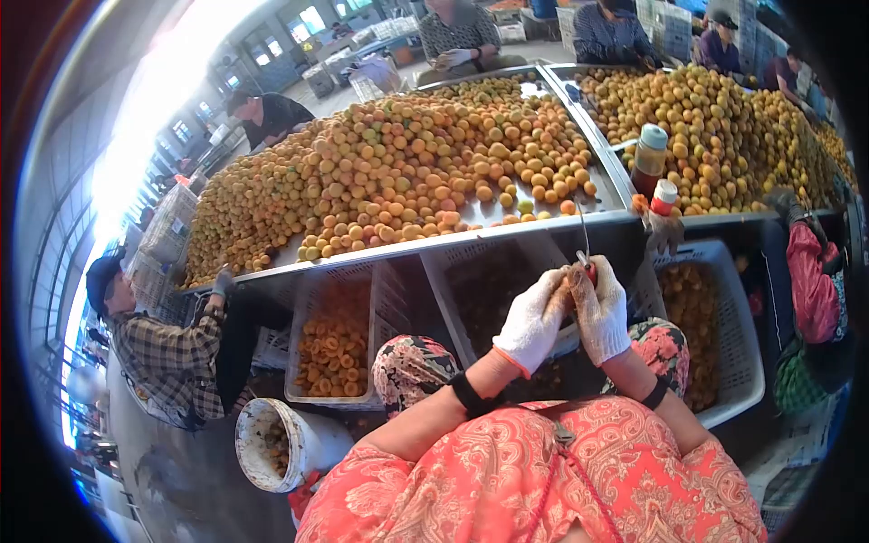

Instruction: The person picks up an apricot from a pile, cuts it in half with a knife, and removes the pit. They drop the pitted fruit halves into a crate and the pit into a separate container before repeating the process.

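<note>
My left hand (534,321), in a white knit glove, is closed with its fingertips pressed against those of the right hand; what they hold is hidden. My right hand (601,312), in a stained white glove, grips a small knife (585,237) with its thin blade pointing up and a bit of red showing at the handle. Both hands meet above a white crate (439,271) between my knees. Just beyond them is the metal edge of a sorting table (453,237) heaped with whole apricots (389,154).
Apricot halves (335,348) fill a crate at left; a grey crate (738,348) at right holds more. A white bucket (317,443) stands lower left. A jar (650,154) and red-and-white bottle (664,196) stand on the table edge. A person in plaid (172,353) sits left; others work around.
</note>
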Tool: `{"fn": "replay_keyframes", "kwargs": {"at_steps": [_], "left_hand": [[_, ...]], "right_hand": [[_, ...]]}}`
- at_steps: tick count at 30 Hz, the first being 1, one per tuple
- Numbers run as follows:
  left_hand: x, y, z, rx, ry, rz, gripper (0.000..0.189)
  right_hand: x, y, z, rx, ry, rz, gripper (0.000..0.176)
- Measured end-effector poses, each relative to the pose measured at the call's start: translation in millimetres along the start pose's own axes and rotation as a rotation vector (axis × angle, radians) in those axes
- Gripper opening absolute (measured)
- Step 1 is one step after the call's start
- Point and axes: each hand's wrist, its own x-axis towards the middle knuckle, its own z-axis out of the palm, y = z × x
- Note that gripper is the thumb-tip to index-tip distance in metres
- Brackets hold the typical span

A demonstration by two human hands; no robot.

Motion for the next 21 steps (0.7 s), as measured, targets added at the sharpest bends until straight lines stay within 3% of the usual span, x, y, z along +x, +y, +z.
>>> {"fn": "replay_keyframes", "kwargs": {"at_steps": [2, 3, 9, 12, 14, 17, 19, 21], "left_hand": [[1.4, -10.6, 2.1, -0.045, 0.033, 0.036, 0.027], [0.2, -9.5, 3.3, -0.226, 0.005, -0.107, 0.027], [-1.3, -10.8, 1.0, 0.080, 0.123, -0.104, 0.023], [0.8, -10.6, 5.4, -0.174, 0.139, -0.138, 0.018], [-0.4, -8.6, 9.8, 0.148, 0.224, 0.187, 0.017], [4.2, -11.0, 13.3, 0.243, 0.247, 0.274, 0.017], [7.0, -22.8, 17.3, 0.133, 0.224, 0.203, 0.020], [5.0, -29.3, 24.8, -0.504, 0.186, -0.161, 0.027]], "right_hand": [[0.1, 2.1, 1.6, -0.008, 0.010, -0.029, 0.021], [-0.3, 0.6, 1.0, 0.002, -0.002, -0.007, 0.020], [5.8, -9.5, 4.5, -0.053, -0.017, 0.009, 0.021], [7.1, -3.6, 8.7, 0.037, -0.014, -0.006, 0.022], [6.5, -6.7, 9.6, 0.126, 0.026, 0.093, 0.024], [11.9, -2.8, 11.4, 0.103, 0.079, 0.044, 0.026], [13.5, -8.4, 10.5, 0.089, 0.081, 0.036, 0.027], [8.9, -19.1, 9.7, 0.008, 0.060, -0.047, 0.028]]}}
